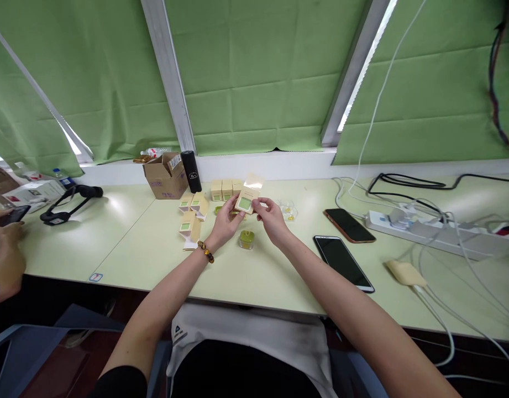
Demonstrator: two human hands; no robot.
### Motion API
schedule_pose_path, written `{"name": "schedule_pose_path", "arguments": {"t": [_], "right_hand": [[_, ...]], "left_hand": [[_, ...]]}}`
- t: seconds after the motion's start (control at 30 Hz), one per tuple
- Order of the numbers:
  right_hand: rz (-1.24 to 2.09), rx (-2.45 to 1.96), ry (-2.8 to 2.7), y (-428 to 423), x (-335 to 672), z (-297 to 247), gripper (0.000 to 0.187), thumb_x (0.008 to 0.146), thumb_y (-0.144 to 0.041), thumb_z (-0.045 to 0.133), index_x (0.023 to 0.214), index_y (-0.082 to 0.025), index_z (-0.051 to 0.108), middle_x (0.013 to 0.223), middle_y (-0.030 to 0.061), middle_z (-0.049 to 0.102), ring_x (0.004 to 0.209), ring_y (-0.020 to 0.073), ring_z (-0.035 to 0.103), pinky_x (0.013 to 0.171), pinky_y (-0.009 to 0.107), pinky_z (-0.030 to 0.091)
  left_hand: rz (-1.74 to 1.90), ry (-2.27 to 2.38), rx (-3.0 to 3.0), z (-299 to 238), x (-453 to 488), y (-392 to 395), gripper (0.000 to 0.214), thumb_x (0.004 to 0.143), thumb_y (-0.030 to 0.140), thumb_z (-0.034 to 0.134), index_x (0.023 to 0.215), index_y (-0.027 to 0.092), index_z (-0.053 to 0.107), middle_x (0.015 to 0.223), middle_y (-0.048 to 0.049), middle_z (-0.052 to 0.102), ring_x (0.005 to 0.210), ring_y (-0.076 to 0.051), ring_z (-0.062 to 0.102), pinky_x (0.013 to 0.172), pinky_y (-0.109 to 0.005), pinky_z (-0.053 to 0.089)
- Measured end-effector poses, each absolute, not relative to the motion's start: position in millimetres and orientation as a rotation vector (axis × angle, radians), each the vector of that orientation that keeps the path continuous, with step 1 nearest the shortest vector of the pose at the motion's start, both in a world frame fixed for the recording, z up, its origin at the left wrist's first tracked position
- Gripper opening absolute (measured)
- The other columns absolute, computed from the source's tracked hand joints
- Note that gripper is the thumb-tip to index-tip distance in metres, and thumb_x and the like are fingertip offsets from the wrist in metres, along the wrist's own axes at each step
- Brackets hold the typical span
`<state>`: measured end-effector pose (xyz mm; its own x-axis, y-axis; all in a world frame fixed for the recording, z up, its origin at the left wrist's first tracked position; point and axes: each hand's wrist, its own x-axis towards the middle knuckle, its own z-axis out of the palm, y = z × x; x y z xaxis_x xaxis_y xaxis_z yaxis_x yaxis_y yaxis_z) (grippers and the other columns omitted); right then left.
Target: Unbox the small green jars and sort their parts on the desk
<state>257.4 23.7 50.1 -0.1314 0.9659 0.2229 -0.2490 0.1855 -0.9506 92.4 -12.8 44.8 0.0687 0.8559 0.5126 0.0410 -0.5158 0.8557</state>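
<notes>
Between both hands, raised over the table, is a small cream cardboard box [246,201] with a green panel on its front and its top flap standing up. My left hand [226,225] grips its left side, and my right hand [272,220] pinches its lower right edge. Just below on the table stands a small clear container with a green lid [246,239]. Left of my left hand are several similar cream boxes, one with its flap open [189,226]. Behind, a row of closed boxes [226,190] is lined up. Clear plastic pieces with yellow bits [288,211] lie beyond my right hand.
A brown carton [166,176] and a black cylinder [190,171] stand at the back. Two phones [344,263] lie right, near a power strip [436,232] with tangled cables. At left are a black headset [67,204] and another person's hand [5,228] with a phone.
</notes>
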Motion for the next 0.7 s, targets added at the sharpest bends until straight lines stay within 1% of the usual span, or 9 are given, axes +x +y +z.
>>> {"name": "schedule_pose_path", "arguments": {"t": [0.1, 0.17, 0.3, 0.4, 0.47, 0.53, 0.6, 0.7], "right_hand": [[1.274, -0.797, -1.194, 28.4, 251.1, 42.7, 0.067, 0.065, -0.078, 0.083, 0.1, -0.024, 0.062, 0.071, -0.0005, 0.072, 0.071, 0.0189, 0.067, 0.058, 0.029, 0.042], [1.281, -0.786, -1.19, 28.2, 248.2, 36.1, 0.069, 0.064, -0.078, 0.083, 0.103, -0.024, 0.063, 0.071, -0.0004, 0.072, 0.072, 0.0191, 0.067, 0.058, 0.029, 0.043], [1.282, -0.753, -1.253, 20.9, 247.8, 30.3, 0.07, 0.066, -0.079, 0.081, 0.105, -0.023, 0.066, 0.076, 0.0023, 0.075, 0.081, 0.0224, 0.071, 0.068, 0.033, 0.052], [1.276, -0.729, -1.307, 14.9, 250.7, 32.4, 0.069, 0.068, -0.079, 0.08, 0.108, -0.024, 0.066, 0.089, 0.006, 0.08, 0.093, 0.0263, 0.074, 0.076, 0.038, 0.057], [1.293, -0.697, -1.322, 12.5, 252.5, 33.2, 0.068, 0.069, -0.076, 0.082, 0.111, -0.025, 0.066, 0.097, 0.007, 0.081, 0.098, 0.0273, 0.075, 0.083, 0.04, 0.059], [1.325, -0.661, -1.324, 11.9, 253.2, 31.8, 0.067, 0.068, -0.072, 0.085, 0.112, -0.026, 0.066, 0.1, 0.0068, 0.082, 0.099, 0.0274, 0.077, 0.09, 0.042, 0.059], [1.347, -0.651, -1.315, 13.0, 253.0, 28.5, 0.066, 0.067, -0.07, 0.088, 0.111, -0.026, 0.067, 0.098, 0.0065, 0.082, 0.098, 0.0274, 0.078, 0.094, 0.044, 0.059], [1.355, -0.666, -1.295, 16.1, 252.4, 23.9, 0.065, 0.067, -0.069, 0.089, 0.111, -0.025, 0.068, 0.095, 0.0063, 0.082, 0.094, 0.0272, 0.078, 0.093, 0.045, 0.059]], "left_hand": [[1.539, 0.882, 1.625, 41.6, 93.8, -4.9, 0.074, 0.09, 0.052, 0.075, 0.151, 0.018, 0.05, 0.151, -0.0191, 0.059, 0.131, -0.033, 0.063, 0.102, -0.042, 0.057], [1.548, 0.897, 1.611, 36.0, 93.3, -2.8, 0.071, 0.09, 0.049, 0.075, 0.149, 0.018, 0.052, 0.149, -0.0182, 0.061, 0.131, -0.033, 0.063, 0.102, -0.042, 0.057], [1.564, 0.912, 1.593, 23.9, 92.0, -5.6, 0.066, 0.091, 0.043, 0.072, 0.149, 0.018, 0.053, 0.147, -0.0169, 0.062, 0.131, -0.032, 0.063, 0.105, -0.044, 0.056], [1.585, 0.903, 1.592, 19.5, 91.9, -9.5, 0.065, 0.092, 0.04, 0.068, 0.15, 0.019, 0.05, 0.15, -0.0162, 0.06, 0.134, -0.032, 0.061, 0.108, -0.045, 0.054], [1.591, 0.901, 1.605, 18.2, 91.6, -10.7, 0.065, 0.092, 0.038, 0.067, 0.151, 0.02, 0.048, 0.151, -0.0162, 0.059, 0.136, -0.032, 0.06, 0.108, -0.045, 0.055], [1.596, 0.903, 1.617, 17.1, 90.8, -10.3, 0.065, 0.091, 0.037, 0.067, 0.15, 0.02, 0.048, 0.15, -0.0166, 0.059, 0.136, -0.032, 0.06, 0.107, -0.045, 0.055], [1.598, 0.899, 1.614, 15.8, 89.6, -9.2, 0.064, 0.089, 0.035, 0.067, 0.149, 0.019, 0.048, 0.148, -0.0173, 0.061, 0.135, -0.032, 0.06, 0.107, -0.046, 0.054], [1.603, 0.873, 1.595, 14.1, 88.2, -8.7, 0.067, 0.085, 0.032, 0.068, 0.147, 0.017, 0.048, 0.144, -0.0173, 0.063, 0.133, -0.033, 0.061, 0.108, -0.047, 0.053]]}}
